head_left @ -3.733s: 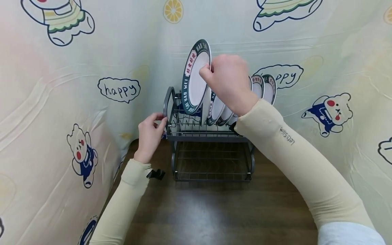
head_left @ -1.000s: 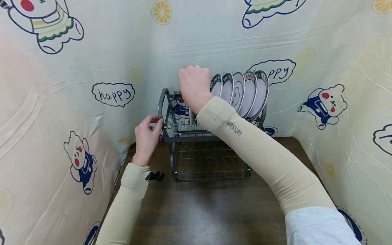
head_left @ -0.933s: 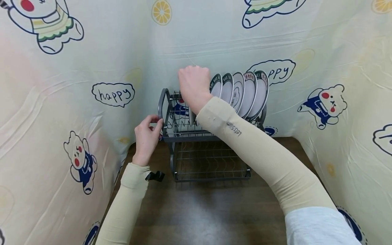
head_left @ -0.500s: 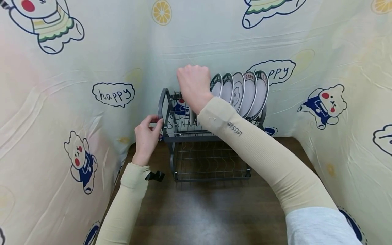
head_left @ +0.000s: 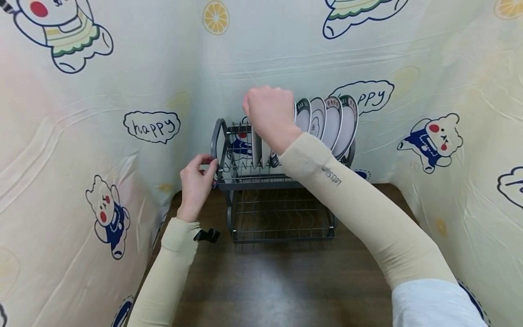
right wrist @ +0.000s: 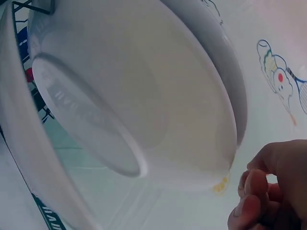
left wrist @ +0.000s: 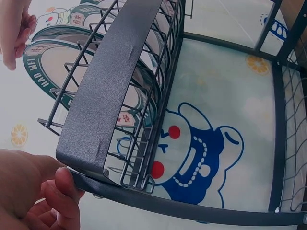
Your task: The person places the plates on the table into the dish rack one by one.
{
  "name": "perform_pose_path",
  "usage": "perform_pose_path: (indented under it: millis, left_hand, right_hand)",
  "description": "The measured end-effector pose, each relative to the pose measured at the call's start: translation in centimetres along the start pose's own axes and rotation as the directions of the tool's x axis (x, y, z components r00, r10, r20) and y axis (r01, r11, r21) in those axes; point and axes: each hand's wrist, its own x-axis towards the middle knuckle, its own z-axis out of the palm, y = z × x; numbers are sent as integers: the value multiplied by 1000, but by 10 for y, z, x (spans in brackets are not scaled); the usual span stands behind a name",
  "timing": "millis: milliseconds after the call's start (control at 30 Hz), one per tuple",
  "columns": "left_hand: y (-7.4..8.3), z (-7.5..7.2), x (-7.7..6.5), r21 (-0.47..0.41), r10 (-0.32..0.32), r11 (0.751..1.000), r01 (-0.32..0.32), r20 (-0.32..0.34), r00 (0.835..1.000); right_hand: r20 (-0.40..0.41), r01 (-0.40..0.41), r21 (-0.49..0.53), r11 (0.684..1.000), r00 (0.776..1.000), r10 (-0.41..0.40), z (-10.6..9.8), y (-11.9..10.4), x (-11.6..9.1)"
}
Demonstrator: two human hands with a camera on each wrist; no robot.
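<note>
A dark metal two-tier dish rack (head_left: 261,185) stands ahead, its upper tier holding several white plates with green rims, all on edge. My left hand (head_left: 196,186) pinches the rack's left side frame between thumb and fingers, as the left wrist view confirms. Over the upper tier is my right hand (head_left: 271,113), beside the leftmost plate (head_left: 256,150). In the right wrist view, the right hand's (right wrist: 276,189) loosely bent fingers are apart from the rim of a plate (right wrist: 153,96) and hold nothing. The right hand and forearm hide part of the plates in the head view.
The rack's lower tier (head_left: 282,218) shows bare wires. It stands on a dark wooden table (head_left: 261,281). Pale printed cloth (head_left: 155,72) encloses the back and sides. A black strap end (head_left: 207,235) sticks out from the left wrist.
Earlier my right hand held a plate above the rack's left part, then lowered it into the upper tier. Now it has let go and shifted slightly right. The left hand keeps its grip.
</note>
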Motion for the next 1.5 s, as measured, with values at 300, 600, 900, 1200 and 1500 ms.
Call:
perform_pose_path:
  millis: [300, 600, 900, 1200, 1500]
  left_hand:
    - [1, 2, 1, -15, 15, 1000, -15, -3, 1000]
    - [-2, 1, 0, -2, 8, 1000, -9, -9, 1000]
    - [0, 1, 0, -5, 27, 1000, -27, -18, 999]
    - [-1, 2, 0, -12, 23, 1000, -23, -15, 1000]
    - [-3, 2, -1, -9, 18, 1000, -18, -22, 1000]
  right_hand:
    - [-339, 123, 126, 984, 938, -73, 15, 34, -37]
    - [-381, 194, 207, 959, 919, -103, 31, 51, -68]
    - [-383, 243, 241, 940, 913, -138, 43, 64, -99]
    - [-386, 237, 245, 940, 913, -130, 59, 79, -134]
    - [-350, 193, 247, 950, 932, -99, 80, 97, -159]
